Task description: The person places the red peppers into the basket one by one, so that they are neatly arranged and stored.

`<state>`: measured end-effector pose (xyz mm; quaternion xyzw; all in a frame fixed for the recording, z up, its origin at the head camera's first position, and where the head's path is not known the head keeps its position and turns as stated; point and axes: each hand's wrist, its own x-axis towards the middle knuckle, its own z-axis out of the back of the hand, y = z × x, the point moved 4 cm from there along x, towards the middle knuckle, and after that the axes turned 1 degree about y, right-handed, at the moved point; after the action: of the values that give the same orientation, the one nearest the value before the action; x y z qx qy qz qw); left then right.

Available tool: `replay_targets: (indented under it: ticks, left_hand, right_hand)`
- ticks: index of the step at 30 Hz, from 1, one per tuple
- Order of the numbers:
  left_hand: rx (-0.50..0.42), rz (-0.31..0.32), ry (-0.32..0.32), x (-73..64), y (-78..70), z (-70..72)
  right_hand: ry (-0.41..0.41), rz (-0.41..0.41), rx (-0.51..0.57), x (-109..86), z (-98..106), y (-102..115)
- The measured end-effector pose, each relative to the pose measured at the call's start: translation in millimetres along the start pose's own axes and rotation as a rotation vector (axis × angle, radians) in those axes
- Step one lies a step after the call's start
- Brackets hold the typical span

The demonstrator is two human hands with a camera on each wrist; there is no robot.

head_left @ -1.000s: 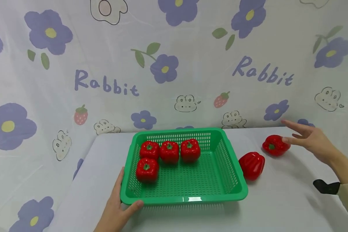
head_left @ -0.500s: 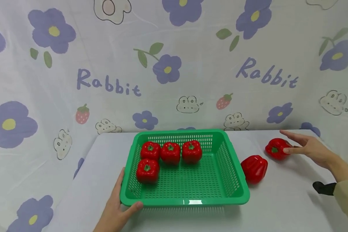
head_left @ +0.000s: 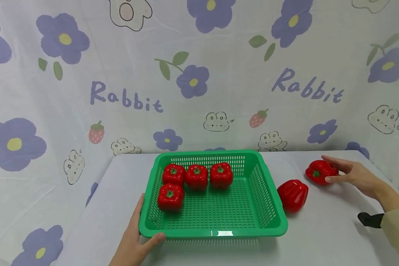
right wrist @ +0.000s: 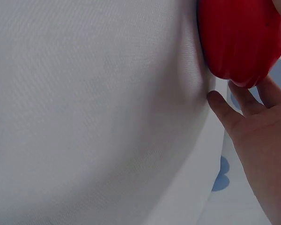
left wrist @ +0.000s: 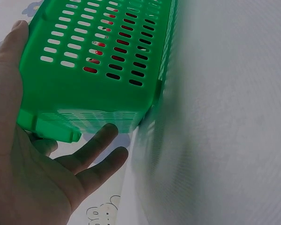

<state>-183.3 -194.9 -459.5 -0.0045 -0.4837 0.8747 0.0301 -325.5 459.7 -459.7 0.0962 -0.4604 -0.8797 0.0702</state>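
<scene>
In the head view my left hand (head_left: 133,234) holds the green basket (head_left: 216,232) at its near left corner, thumb on the front rim and fingers along the left side. The left wrist view shows two fingers stretched out below the basket's wall (left wrist: 84,93). Four-lobed red bell peppers (head_left: 171,197) stand in the basket, stems up, towards its left and back. At the far right my right hand (head_left: 359,177) grips a red bell pepper (head_left: 320,172) lying on its side, thumb in front and index finger behind. Its lobed end (right wrist: 239,51) fills the top of the right wrist view.
Another red bell pepper (head_left: 293,196) lies on the white table (head_left: 322,236) against the basket's right side. A white cloth curtain (head_left: 236,85) printed with flowers and rabbits hangs behind the table. A black strap end (head_left: 370,220) hangs by the right sleeve (head_left: 397,229).
My right hand has come down and left onto the far pepper, and its thumb and fingers have closed about it. My left hand stays on the basket. The view has shifted slightly.
</scene>
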Motion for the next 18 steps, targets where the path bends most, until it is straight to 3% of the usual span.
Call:
replay_targets:
  ticks: [11,18]
  left_hand:
    - [0.002,0.036,0.002,-1.6,-1.3,2.7]
    - [-0.003,0.022,0.009,-0.2,-1.9,1.5]
  right_hand:
    - [-0.006,-0.017,-0.007,4.5,-4.0,-4.3]
    - [-0.031,-0.033,0.005,1.4,-3.7,-6.2]
